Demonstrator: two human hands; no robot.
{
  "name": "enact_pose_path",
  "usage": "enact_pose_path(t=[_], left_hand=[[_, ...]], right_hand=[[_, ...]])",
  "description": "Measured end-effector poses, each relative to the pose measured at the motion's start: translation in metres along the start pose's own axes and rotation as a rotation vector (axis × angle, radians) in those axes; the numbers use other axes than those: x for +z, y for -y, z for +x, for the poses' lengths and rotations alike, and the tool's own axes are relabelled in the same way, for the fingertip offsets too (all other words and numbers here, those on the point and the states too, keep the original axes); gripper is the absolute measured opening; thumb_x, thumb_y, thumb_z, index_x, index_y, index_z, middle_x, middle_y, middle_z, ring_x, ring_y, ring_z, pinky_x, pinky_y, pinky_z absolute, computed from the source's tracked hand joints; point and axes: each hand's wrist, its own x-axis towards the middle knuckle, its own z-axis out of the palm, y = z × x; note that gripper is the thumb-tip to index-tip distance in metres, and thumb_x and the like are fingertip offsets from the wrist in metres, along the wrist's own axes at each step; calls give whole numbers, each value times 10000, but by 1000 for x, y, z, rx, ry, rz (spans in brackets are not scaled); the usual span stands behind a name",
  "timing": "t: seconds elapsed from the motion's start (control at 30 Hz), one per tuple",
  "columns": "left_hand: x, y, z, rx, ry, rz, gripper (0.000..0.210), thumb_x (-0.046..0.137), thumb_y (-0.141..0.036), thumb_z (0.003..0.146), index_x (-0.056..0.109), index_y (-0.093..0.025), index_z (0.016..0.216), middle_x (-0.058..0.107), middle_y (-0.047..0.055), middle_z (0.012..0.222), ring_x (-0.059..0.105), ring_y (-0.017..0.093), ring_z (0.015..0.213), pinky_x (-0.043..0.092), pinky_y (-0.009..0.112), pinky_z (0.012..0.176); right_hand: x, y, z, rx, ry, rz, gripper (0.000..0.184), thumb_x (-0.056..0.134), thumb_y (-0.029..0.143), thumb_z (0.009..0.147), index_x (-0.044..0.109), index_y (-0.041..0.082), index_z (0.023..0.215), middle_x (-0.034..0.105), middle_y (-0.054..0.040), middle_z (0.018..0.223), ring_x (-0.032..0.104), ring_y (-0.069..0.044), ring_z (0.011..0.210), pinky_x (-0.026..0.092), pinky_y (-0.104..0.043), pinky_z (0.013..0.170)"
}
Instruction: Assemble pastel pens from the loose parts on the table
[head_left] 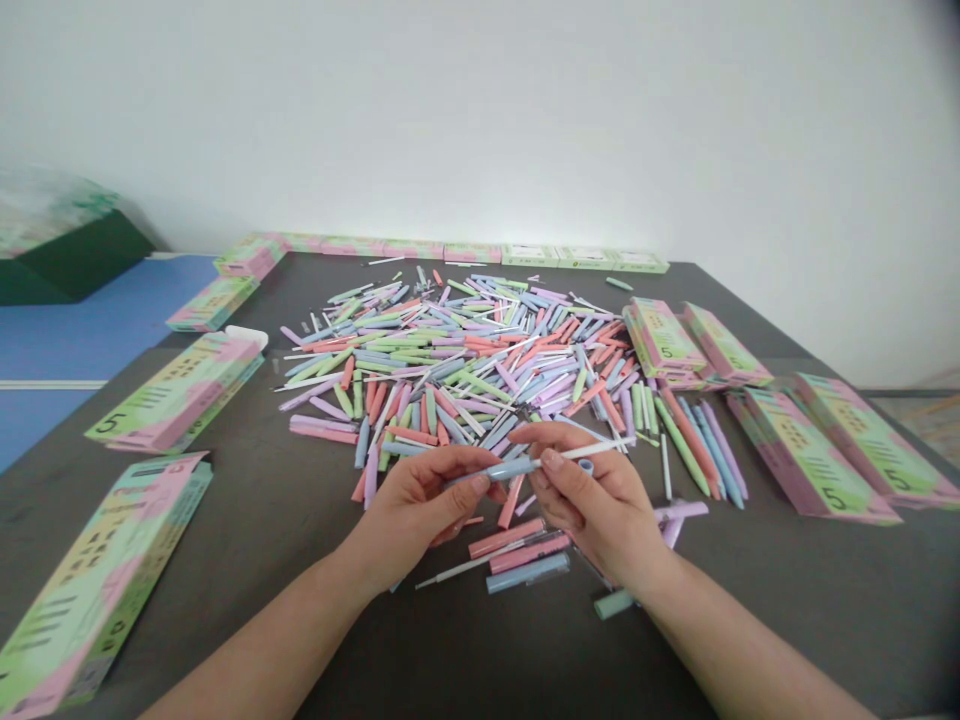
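Observation:
My left hand [420,505] is closed round a light blue pen barrel [513,468] near the middle of the table's front. My right hand [604,505] pinches a thin white pen refill [606,447] whose end meets the barrel's right end. How deep the refill sits in the barrel is hidden. A small blue pen part [586,466] shows its round end among my right fingers. Just below my hands lie a pink barrel [529,552], a blue barrel [528,574] and a loose white refill [457,571]. A green piece [613,603] lies under my right wrist.
A wide pile of pastel pen parts [450,350] covers the dark table [750,620] ahead. Several assembled-looking pens [701,450] lie side by side at its right. Printed boxes stand left [180,390], right [817,450] and along the back [472,252]. A dark green bin [82,260] is far left.

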Motion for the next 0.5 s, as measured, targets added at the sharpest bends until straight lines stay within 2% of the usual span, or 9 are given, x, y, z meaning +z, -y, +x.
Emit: enact_pose_path(t=[0.1, 0.3, 0.4, 0.5], left_hand=[[-1, 0, 1, 14, -17, 7, 264, 738, -354, 800, 708, -179, 996, 690, 13, 754, 361, 0, 410, 204, 155, 391], [-2, 0, 1, 18, -14, 15, 273, 738, -347, 799, 693, -162, 995, 690, 25, 754, 361, 6, 404, 197, 160, 384], [-5, 1, 2, 13, 51, 39, 283, 730, -341, 807, 689, -163, 1024, 672, 19, 719, 382, 14, 409, 218, 160, 386], [-7, 1, 1, -30, 155, 107, 329, 681, -370, 847, 672, -159, 1098, 636, 6, 687, 333, 6, 393, 189, 161, 375]], right_hand=[[1, 3, 1, -46, -61, 95, 202, 546, 338, 946, 638, 222, 1084, 384, 62, 604, 226, -46, 450, 145, -193, 396], [2, 3, 1, -145, -196, 8, 135, 593, 282, 932, 692, 191, 922, 502, 45, 595, 284, -17, 412, 170, -178, 382], [2, 1, 3, -92, -166, 44, 166, 607, 312, 920, 700, 176, 907, 535, 33, 615, 277, -12, 401, 161, -178, 376], [1, -3, 4, -26, -117, 56, 204, 626, 349, 900, 688, 157, 867, 521, 37, 600, 274, -15, 398, 173, -177, 374]])
